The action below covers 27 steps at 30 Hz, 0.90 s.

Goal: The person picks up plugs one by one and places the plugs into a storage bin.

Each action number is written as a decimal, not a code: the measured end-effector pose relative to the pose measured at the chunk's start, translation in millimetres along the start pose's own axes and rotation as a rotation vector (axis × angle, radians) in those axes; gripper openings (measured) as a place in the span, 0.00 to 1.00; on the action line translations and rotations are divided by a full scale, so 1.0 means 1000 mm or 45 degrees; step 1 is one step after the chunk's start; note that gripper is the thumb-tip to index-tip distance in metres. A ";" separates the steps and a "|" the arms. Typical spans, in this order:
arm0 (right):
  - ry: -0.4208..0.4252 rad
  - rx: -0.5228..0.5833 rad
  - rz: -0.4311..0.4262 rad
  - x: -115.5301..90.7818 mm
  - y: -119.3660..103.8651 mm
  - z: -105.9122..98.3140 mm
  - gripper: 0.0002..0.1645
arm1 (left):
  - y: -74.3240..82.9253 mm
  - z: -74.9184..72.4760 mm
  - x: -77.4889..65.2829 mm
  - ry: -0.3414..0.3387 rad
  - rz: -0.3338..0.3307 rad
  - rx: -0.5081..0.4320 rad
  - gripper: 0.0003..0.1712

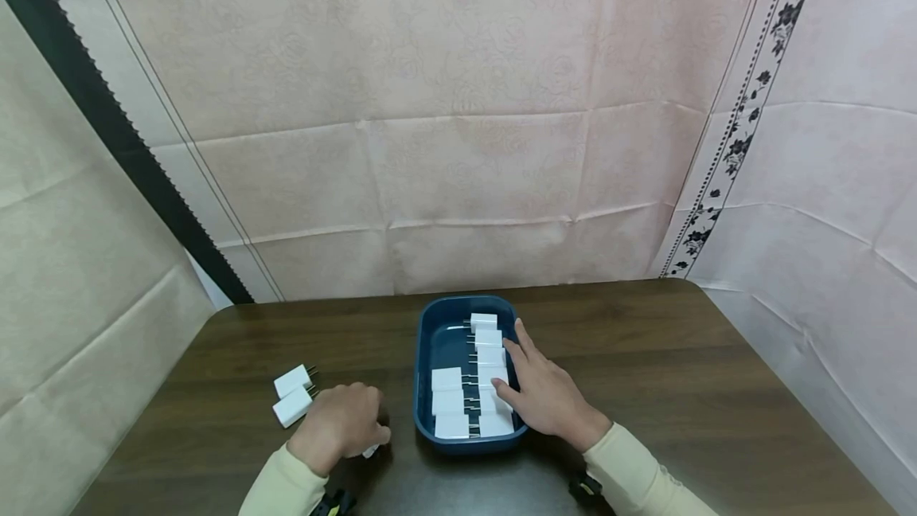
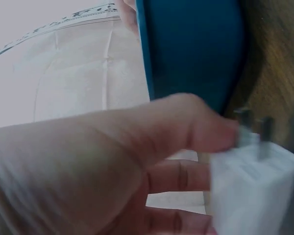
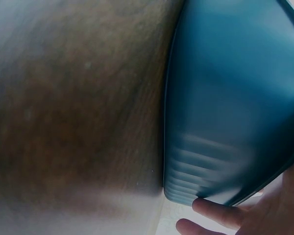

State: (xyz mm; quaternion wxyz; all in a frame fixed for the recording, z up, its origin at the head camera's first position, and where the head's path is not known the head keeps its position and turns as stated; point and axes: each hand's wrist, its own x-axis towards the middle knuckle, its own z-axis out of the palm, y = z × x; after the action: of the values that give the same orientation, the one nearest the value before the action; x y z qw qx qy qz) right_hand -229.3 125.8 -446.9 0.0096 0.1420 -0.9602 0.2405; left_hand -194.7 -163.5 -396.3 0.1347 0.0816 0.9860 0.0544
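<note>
My left hand [image 1: 347, 423] is to the left of a blue plastic tray [image 1: 446, 347] and pinches a white charger plug [image 2: 255, 188] between thumb and fingers. Two metal prongs stick up from that plug in the left wrist view; in the head view the hand mostly hides it. Over the tray's right rim lies my right hand [image 1: 544, 396], its fingers extended and its thumb reaching above the plugs. Inside the tray, white charger plugs stand in two columns, a shorter left column [image 1: 447, 402] and a longer right column [image 1: 490, 357], with prongs pointing left from the right column.
Two more white charger plugs [image 1: 292, 407] lie side by side on the brown wooden table [image 1: 609, 325], left of my left hand. Pale patterned cloth [image 1: 466, 173] hangs behind the table and along its sides.
</note>
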 end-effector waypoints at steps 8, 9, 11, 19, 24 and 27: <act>-0.003 -0.004 0.000 0.000 0.000 0.000 0.43 | 0.003 -0.003 0.003 0.146 0.027 -0.045 0.15; -0.003 -0.005 0.000 0.000 0.000 0.001 0.43 | 0.004 -0.004 0.003 0.174 0.038 -0.045 0.16; -0.002 -0.006 0.002 0.001 0.000 0.001 0.43 | 0.004 -0.004 0.003 0.231 0.055 -0.039 0.18; 0.000 0.002 0.001 0.000 0.000 0.001 0.44 | 0.005 -0.005 0.006 0.357 0.080 -0.025 0.22; 0.002 -0.003 -0.006 0.000 0.000 0.001 0.44 | 0.006 -0.004 0.007 0.432 0.100 -0.032 0.23; 0.002 -0.006 -0.008 0.000 0.001 0.001 0.44 | 0.007 -0.003 0.006 0.486 0.115 -0.037 0.22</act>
State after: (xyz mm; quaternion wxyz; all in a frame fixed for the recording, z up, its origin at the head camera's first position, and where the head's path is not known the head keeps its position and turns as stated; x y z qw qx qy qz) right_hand -229.9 125.7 -448.0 0.0115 0.1448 -0.9602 0.2384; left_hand -200.8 -155.6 -393.7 -0.0560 0.1119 0.9881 0.0891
